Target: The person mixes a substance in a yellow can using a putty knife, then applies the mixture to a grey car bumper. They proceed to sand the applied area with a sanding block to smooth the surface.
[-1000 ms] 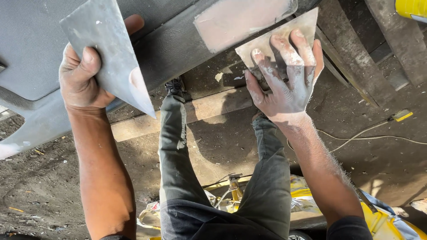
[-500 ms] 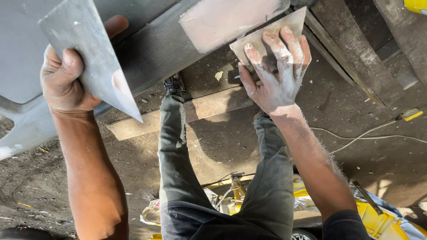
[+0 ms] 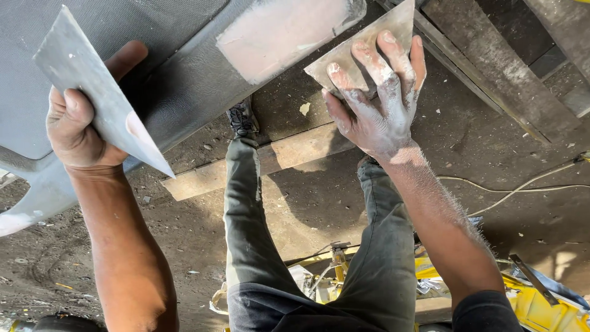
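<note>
My left hand (image 3: 83, 117) grips a flat grey metal spreader blade (image 3: 98, 86) that points down and to the right, with a smear of pale filler near its tip. My right hand (image 3: 381, 92), dusted white, holds a second thin metal spreader (image 3: 381, 34) with fingers spread flat on it, its edge against the dark grey textured car panel (image 3: 184, 74). A pinkish patch of filler (image 3: 283, 31) covers the panel just left of that spreader.
My legs in dark trousers (image 3: 258, 233) stand on dirty ground below, one shoe (image 3: 243, 117) by a wooden plank (image 3: 276, 160). A thin cable (image 3: 522, 184) runs at right. Yellow objects (image 3: 547, 307) lie bottom right. Dark beams (image 3: 491, 67) cross upper right.
My right hand with its spreader has slid left and slightly up along the panel toward the filler patch. My left hand holds its blade in much the same pose.
</note>
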